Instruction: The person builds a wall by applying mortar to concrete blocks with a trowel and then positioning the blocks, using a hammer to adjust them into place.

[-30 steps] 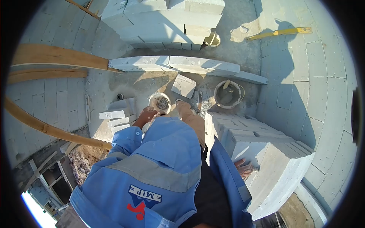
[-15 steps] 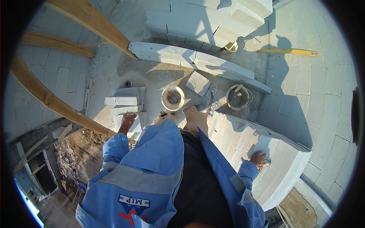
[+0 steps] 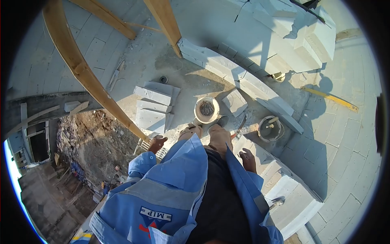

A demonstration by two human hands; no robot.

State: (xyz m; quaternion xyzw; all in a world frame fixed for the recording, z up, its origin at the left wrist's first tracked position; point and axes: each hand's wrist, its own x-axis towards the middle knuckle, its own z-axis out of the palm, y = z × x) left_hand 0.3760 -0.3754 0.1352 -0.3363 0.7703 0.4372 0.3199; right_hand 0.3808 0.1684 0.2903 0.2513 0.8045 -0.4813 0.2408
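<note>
My left hand (image 3: 157,144) hangs beside the left leg with its fingers apart and nothing in it, near the lower end of the long wooden beam (image 3: 87,81). On the other side, my right hand (image 3: 247,160) is held over the near edge of the white block stack (image 3: 290,195), its fingers apart and empty. A small metal tool (image 3: 278,201) lies on that stack. Between the feet and the low block wall (image 3: 219,63) stands a bucket with nails or wire pieces (image 3: 206,109). White blocks (image 3: 152,106) are piled at the left.
A mortar bucket (image 3: 270,129) stands right of the feet, near a loose block (image 3: 235,102) and a thin tool (image 3: 242,123). A yellow level (image 3: 331,99) lies farther right. At the left, past the floor edge, the ground drops to rubble (image 3: 95,146).
My right hand has lifted off the block stack and moved in toward my body, leaving the small tool there. My left hand has moved back from the blocks. The view has turned.
</note>
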